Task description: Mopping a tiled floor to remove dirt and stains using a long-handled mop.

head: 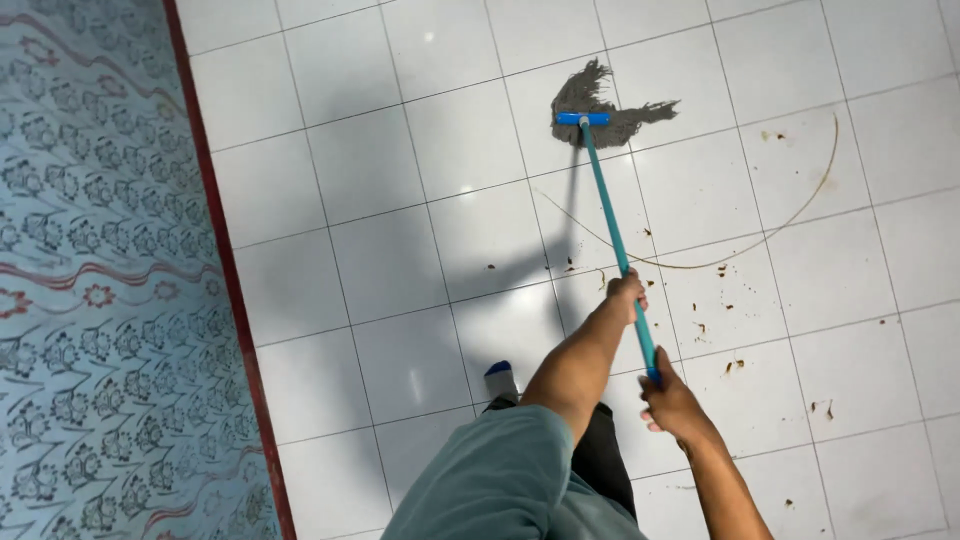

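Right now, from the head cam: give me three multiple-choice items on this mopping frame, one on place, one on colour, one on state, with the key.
1. Where does the mop head lie?
A. on the white tiled floor
B. on the patterned carpet
C. in the air

2. What colour is the mop handle?
A. red
B. blue
C. yellow

3. How is the handle held?
A. by the left hand alone
B. by the right hand alone
C. by both hands

Key:
1 A, the grey strands spread flat on the tiles, well away from the carpet at the left edge.
2 B, handle and head clamp are both blue.
3 C, the left hand grips it farther up towards the mop head, the right hand at the near end.
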